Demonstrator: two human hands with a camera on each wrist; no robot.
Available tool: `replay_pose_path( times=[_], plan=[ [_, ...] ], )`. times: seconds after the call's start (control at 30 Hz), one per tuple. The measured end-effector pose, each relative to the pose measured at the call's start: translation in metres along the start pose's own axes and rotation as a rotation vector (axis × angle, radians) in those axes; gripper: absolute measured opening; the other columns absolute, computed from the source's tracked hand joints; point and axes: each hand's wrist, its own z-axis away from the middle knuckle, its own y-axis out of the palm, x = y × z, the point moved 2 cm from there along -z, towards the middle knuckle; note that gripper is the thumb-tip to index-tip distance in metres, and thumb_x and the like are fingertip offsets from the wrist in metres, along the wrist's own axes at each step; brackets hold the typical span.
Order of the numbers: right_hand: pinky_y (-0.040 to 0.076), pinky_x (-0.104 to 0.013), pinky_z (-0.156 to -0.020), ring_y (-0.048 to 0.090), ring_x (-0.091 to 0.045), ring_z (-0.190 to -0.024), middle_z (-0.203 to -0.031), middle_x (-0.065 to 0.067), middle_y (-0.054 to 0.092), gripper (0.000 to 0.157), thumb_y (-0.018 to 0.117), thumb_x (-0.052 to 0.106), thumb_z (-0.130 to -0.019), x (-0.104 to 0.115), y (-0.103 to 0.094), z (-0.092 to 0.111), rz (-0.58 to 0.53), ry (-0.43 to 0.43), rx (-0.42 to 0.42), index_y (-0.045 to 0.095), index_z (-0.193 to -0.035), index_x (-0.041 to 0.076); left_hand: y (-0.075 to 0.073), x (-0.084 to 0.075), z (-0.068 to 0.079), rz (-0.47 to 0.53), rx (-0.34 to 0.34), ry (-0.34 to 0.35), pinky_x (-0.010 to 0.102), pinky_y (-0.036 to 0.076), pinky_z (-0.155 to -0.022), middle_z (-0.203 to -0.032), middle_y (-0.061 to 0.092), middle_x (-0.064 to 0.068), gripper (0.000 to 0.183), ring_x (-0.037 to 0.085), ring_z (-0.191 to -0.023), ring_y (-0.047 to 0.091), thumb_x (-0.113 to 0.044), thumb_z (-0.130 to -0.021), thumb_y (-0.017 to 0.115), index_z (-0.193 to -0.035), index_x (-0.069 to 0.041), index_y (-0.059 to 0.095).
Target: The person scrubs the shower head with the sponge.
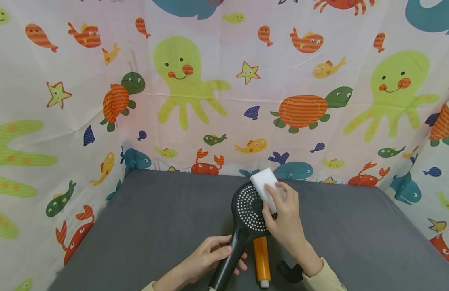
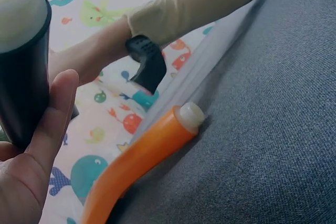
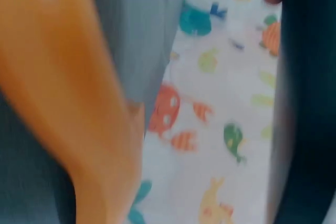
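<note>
A black shower head (image 1: 250, 208) with a round face of pale nozzles is tilted up over the grey surface. My left hand (image 1: 210, 255) holds its handle (image 2: 21, 87), thumb on one side and fingertips showing on the other. My right hand (image 1: 284, 216) pinches a white sponge block (image 1: 262, 184) against the upper right of the nozzle face. The sponge covers part of the nozzles. Below the head is an orange tube (image 1: 261, 260) with a whitish end, which looms large and blurred in the right wrist view.
A black curved piece (image 1: 290, 271) is close to my right wrist. Dark grey cloth (image 1: 166, 210) covers the table. Behind and at both sides hangs a white curtain (image 1: 217, 72) printed with sea animals.
</note>
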Motion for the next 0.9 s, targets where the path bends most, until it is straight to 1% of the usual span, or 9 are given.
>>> replay_pose_path(
  times=[0.17,0.23,0.4,0.47,0.53,0.63,0.73,0.83,0.9],
  plan=[
    [0.042,-0.050,-0.078,0.039,-0.033,-0.110,-0.126,-0.018,0.044,0.042,0.057,0.012,-0.081,0.027,0.002,0.011,-0.102,-0.152,0.134,0.058,-0.123,0.011,0.000,0.001,0.000,0.010,0.008,0.009,0.033,0.052,-0.081,-0.115,0.056,0.021,0.041,0.021,-0.097,0.063,-0.012,-0.102,0.030,-0.136,0.010,0.034],
    [0.040,-0.050,-0.081,0.040,-0.032,-0.111,-0.126,-0.017,0.044,0.040,0.054,0.016,-0.083,0.032,0.001,0.015,-0.127,-0.187,0.162,0.058,-0.123,0.012,0.000,0.001,-0.001,0.008,0.004,0.021,0.034,0.052,-0.081,-0.116,0.055,0.023,0.041,0.022,-0.098,0.063,-0.012,-0.102,0.030,-0.136,0.011,0.033],
    [0.040,-0.050,-0.081,0.039,-0.034,-0.111,-0.125,-0.020,0.044,0.041,0.055,0.015,-0.080,0.016,-0.003,0.015,-0.086,-0.094,0.088,0.060,-0.121,0.010,-0.002,0.000,-0.002,0.007,-0.028,0.022,0.034,0.053,-0.080,-0.118,0.053,0.028,0.044,0.021,-0.097,0.064,-0.014,-0.102,0.031,-0.139,0.010,0.031],
    [0.040,-0.051,-0.080,0.038,-0.036,-0.110,-0.125,-0.022,0.043,0.043,0.056,0.013,-0.079,0.011,-0.004,0.016,-0.061,-0.049,0.062,0.060,-0.121,0.009,-0.002,0.001,-0.002,0.013,-0.037,0.012,0.033,0.052,-0.080,-0.118,0.055,0.025,0.044,0.020,-0.097,0.064,-0.014,-0.102,0.031,-0.139,0.009,0.030],
    [0.039,-0.053,-0.081,0.037,-0.037,-0.110,-0.124,-0.022,0.042,0.043,0.057,0.012,-0.078,0.010,-0.004,0.019,-0.053,-0.024,0.056,0.059,-0.120,0.008,-0.002,0.001,-0.002,0.018,-0.037,0.010,0.032,0.052,-0.081,-0.117,0.056,0.021,0.045,0.020,-0.098,0.064,-0.014,-0.102,0.030,-0.140,0.008,0.028],
    [0.041,-0.052,-0.080,0.037,-0.035,-0.110,-0.125,-0.020,0.042,0.042,0.056,0.014,-0.080,0.021,-0.003,0.025,-0.082,-0.026,0.077,0.059,-0.121,0.009,-0.002,0.002,-0.002,0.022,-0.042,0.031,0.033,0.052,-0.082,-0.116,0.057,0.016,0.044,0.020,-0.100,0.063,-0.013,-0.103,0.028,-0.141,0.009,0.027],
    [0.042,-0.048,-0.078,0.038,-0.031,-0.110,-0.124,-0.019,0.043,0.037,0.051,0.020,-0.088,0.040,0.000,0.033,-0.144,-0.112,0.104,0.058,-0.122,0.010,-0.005,0.002,-0.001,0.019,-0.087,0.043,0.033,0.051,-0.083,-0.113,0.059,0.013,0.040,0.020,-0.098,0.063,-0.013,-0.103,0.029,-0.137,0.007,0.035],
    [0.044,-0.040,-0.079,0.040,-0.028,-0.108,-0.123,-0.018,0.044,0.037,0.046,0.026,-0.092,0.059,0.001,0.043,-0.221,-0.264,0.147,0.058,-0.122,0.009,-0.008,0.001,0.002,0.009,-0.178,0.067,0.026,0.050,-0.081,-0.106,0.061,0.004,0.030,0.013,-0.093,0.061,-0.014,-0.101,0.035,-0.123,-0.002,0.052],
    [0.044,-0.035,-0.081,0.042,-0.027,-0.108,-0.122,-0.018,0.045,0.036,0.047,0.026,-0.092,0.067,0.000,0.048,-0.281,-0.373,0.184,0.058,-0.122,0.008,-0.009,0.000,0.004,0.004,-0.230,0.076,0.022,0.050,-0.077,-0.100,0.063,-0.001,0.028,0.009,-0.088,0.060,-0.017,-0.099,0.039,-0.117,-0.006,0.057]
  ],
)
